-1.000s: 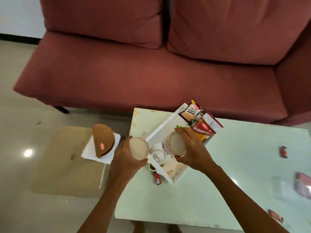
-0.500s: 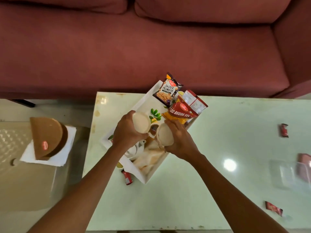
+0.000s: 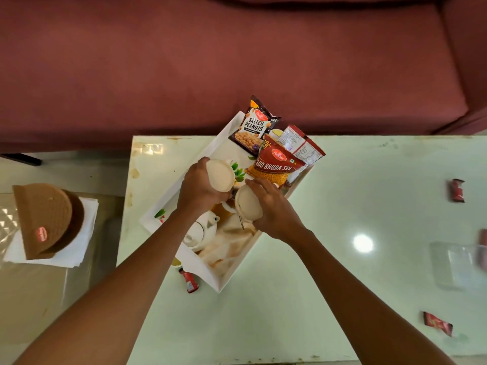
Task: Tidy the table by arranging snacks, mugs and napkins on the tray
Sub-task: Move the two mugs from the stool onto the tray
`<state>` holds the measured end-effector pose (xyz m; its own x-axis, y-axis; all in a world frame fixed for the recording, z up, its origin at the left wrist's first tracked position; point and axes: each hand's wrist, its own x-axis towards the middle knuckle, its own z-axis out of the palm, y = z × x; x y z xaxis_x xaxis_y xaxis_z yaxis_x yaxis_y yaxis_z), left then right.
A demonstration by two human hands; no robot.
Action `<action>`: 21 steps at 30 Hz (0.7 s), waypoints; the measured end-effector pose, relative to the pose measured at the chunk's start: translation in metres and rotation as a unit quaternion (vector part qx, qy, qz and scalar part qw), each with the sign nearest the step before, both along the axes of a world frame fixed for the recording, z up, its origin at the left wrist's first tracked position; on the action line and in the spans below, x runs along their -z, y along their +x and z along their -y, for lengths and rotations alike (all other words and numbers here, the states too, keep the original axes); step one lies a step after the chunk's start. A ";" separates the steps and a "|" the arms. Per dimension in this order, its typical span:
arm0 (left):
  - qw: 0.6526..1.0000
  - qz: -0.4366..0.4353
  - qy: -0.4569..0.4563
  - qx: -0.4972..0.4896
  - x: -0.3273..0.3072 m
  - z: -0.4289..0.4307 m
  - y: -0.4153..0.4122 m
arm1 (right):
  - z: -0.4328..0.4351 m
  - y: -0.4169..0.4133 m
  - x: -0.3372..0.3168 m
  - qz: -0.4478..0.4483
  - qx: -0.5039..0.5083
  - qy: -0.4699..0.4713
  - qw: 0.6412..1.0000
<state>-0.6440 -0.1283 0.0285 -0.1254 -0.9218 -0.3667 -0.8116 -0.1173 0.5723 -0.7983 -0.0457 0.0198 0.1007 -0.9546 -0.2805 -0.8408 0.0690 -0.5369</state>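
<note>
The person is holding one mug in each hand over the tray (image 3: 168, 204) on the bench (image 3: 316, 299): left hand (image 3: 197, 189) gripping the mug (image 3: 220, 175), right hand (image 3: 274, 209) gripping the other mug (image 3: 247, 205). Next, I think, they are needing free spots beside the teapot (image 3: 200, 230), before the snack packets (image 3: 276, 167).

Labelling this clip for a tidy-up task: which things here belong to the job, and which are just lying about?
Part of the job:
tray
left mug, in the left hand
right mug, in the right hand
peanut packet
bhujia packet
teapot
napkins

Lying about:
brown cap
sofa
</note>
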 end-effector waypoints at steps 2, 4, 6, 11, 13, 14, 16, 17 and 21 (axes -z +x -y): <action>1.000 -0.001 -0.001 -0.003 0.004 0.001 -0.002 | 0.001 0.001 0.001 0.005 0.005 -0.001 1.000; 1.000 -0.003 -0.005 -0.007 0.008 0.001 -0.003 | 0.002 0.001 0.002 0.009 0.004 -0.002 1.000; 1.000 -0.008 -0.008 -0.013 0.010 0.003 -0.002 | 0.002 0.001 0.002 0.011 0.004 -0.005 1.000; 1.000 -0.017 -0.008 -0.004 0.013 0.004 -0.001 | 0.002 0.002 0.003 0.014 0.004 -0.011 1.000; 1.000 -0.012 -0.007 0.001 0.014 0.003 -0.002 | 0.001 0.002 0.002 0.011 0.001 -0.009 1.000; 1.000 -0.011 -0.004 0.004 0.013 0.003 -0.003 | 0.001 0.002 0.001 0.008 -0.001 -0.007 1.000; 1.000 -0.011 0.009 0.009 0.012 0.003 -0.003 | 0.001 0.003 0.000 0.004 -0.001 0.000 1.000; 1.000 -0.009 0.017 0.013 0.011 0.003 -0.003 | 0.001 0.004 -0.001 0.002 0.000 0.006 1.000; 0.999 0.006 0.032 0.042 0.004 -0.005 0.006 | 0.000 0.009 -0.007 -0.011 0.001 0.017 1.000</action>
